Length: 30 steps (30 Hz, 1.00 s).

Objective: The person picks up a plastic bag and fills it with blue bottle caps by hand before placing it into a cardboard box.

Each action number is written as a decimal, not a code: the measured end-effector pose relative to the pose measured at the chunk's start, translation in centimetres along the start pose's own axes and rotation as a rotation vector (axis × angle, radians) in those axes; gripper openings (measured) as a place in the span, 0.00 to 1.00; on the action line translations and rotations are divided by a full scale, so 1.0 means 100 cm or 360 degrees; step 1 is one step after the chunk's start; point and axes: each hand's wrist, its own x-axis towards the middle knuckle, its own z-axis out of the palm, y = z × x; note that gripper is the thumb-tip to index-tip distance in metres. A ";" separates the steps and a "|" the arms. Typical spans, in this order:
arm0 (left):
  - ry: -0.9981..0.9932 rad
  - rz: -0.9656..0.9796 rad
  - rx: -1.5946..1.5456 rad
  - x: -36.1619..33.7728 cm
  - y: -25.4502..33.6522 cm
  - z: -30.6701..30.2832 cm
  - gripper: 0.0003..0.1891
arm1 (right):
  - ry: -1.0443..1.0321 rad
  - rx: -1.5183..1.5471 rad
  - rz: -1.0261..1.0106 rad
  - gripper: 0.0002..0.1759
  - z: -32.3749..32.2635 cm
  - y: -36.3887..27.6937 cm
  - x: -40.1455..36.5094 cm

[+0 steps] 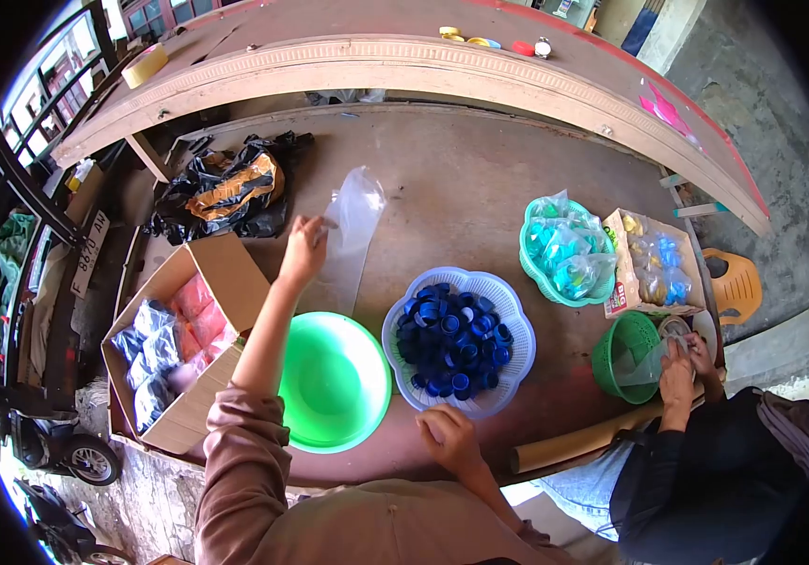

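Observation:
My left hand [305,250] reaches over the table, fingers apart, its fingertips at the left edge of some clear plastic bags [355,221]. Whether the fingers pinch the plastic is hard to see. My right hand [451,439] is curled just in front of a lavender plastic basket [519,377], with nothing visible in it. Dark blue bottle caps [451,325] fill much of that basket. Beside it, below my left forearm, stands a bright green basin [334,377] with no caps visible inside.
A cardboard box [174,410] with bagged blue and pink items stands left, a crumpled black bag [235,188] behind it. At right are a turquoise basket [534,273], another box [621,297] of filled bags, and a co-worker's hands [677,381] by a green bowl [611,363].

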 end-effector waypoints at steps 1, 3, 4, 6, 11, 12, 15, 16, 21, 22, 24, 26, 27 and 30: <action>0.0031 0.0117 -0.0111 -0.002 0.018 -0.019 0.10 | 0.0063 0.0081 -0.0024 0.07 0.002 0.000 0.002; -0.0009 0.0351 -0.0358 -0.011 0.054 -0.060 0.10 | 0.0126 0.0161 -0.0060 0.09 0.006 0.002 0.009; -0.0208 0.0258 -0.0568 -0.022 0.075 -0.083 0.09 | 0.0136 0.0543 0.0218 0.13 0.013 0.000 0.012; -0.0345 0.0050 -0.0725 -0.055 0.098 -0.121 0.07 | 0.0005 0.1249 0.0605 0.26 0.025 0.013 0.019; -0.0305 -0.0302 -0.1594 -0.180 0.071 -0.163 0.09 | -0.0446 0.2654 0.0982 0.30 0.050 0.020 0.048; -0.0291 -0.0275 -0.1829 -0.205 0.059 -0.165 0.11 | -0.0471 0.2678 0.1004 0.28 0.059 0.014 0.048; -0.0221 -0.0437 -0.2203 -0.283 0.028 -0.166 0.09 | -0.0887 0.2663 0.1008 0.30 0.079 -0.001 0.039; -0.0139 -0.0622 -0.2159 -0.315 0.001 -0.162 0.10 | -0.0966 0.2635 0.1006 0.23 0.084 -0.009 0.032; 0.0490 -0.1279 -0.1853 -0.401 -0.029 -0.159 0.09 | -0.0940 0.1383 0.0435 0.07 0.084 -0.034 0.014; 0.0755 -0.1627 -0.1390 -0.412 -0.043 -0.158 0.12 | -0.0890 0.1042 0.0349 0.08 0.081 -0.036 0.015; 0.0358 -0.0969 0.0468 -0.396 -0.018 -0.162 0.21 | -0.0752 0.1324 0.0349 0.09 0.088 -0.030 0.004; 0.0717 -0.0596 0.1114 -0.367 0.029 -0.155 0.18 | -0.0826 0.1587 0.0706 0.13 0.086 -0.031 0.005; 0.0651 -0.0975 0.0618 -0.341 0.073 -0.153 0.20 | -0.0848 0.1623 0.0722 0.22 0.081 -0.044 0.005; 0.0342 -0.0854 -0.0398 -0.311 0.142 -0.121 0.15 | -0.0872 0.1614 0.0558 0.31 0.084 -0.064 -0.005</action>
